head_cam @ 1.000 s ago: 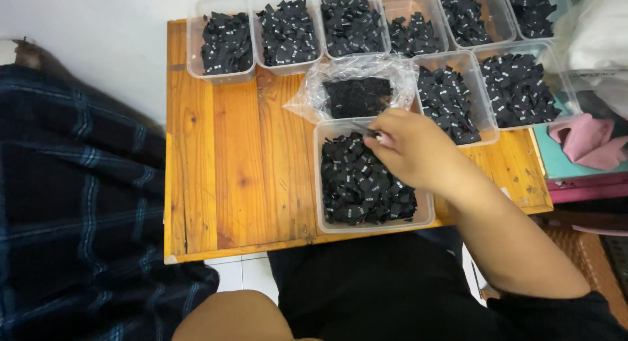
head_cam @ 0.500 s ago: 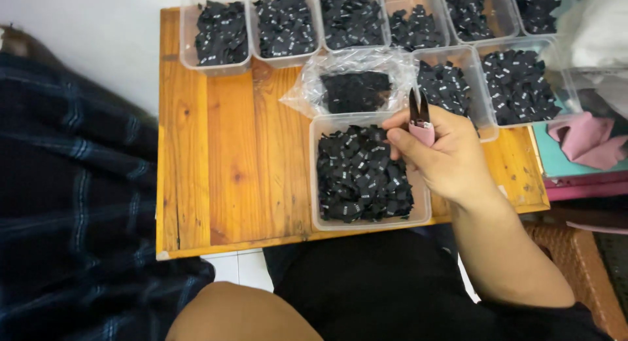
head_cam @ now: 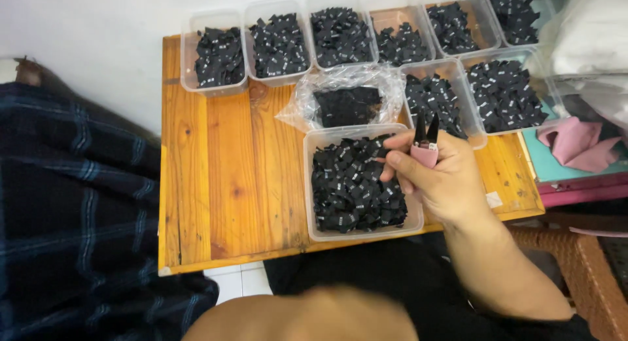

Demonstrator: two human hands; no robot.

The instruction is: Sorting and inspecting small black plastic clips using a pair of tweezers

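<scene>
R hand [head_cam: 439, 177] clamped on pink-handled snips [head_cam: 425, 143] over tub [head_cam: 314, 184] w/ black tags [head_cam: 353, 187] — L hand out of view.

The snips [head_cam: 424, 146] in the right hand [head_cam: 439, 177] have pink handles and dark blades. Black pieces [head_cam: 353, 187] with small white marks fill the clear tubs [head_cam: 313, 184] on the orange-brown table [head_cam: 222, 177], whose wood shows dark knots. At the table's left edge lies dark navy cloth [head_cam: 65, 210] in a pale blue check, and off its right edge are pink cloth [head_cam: 579, 141] and white cloth [head_cam: 589, 33].
</scene>
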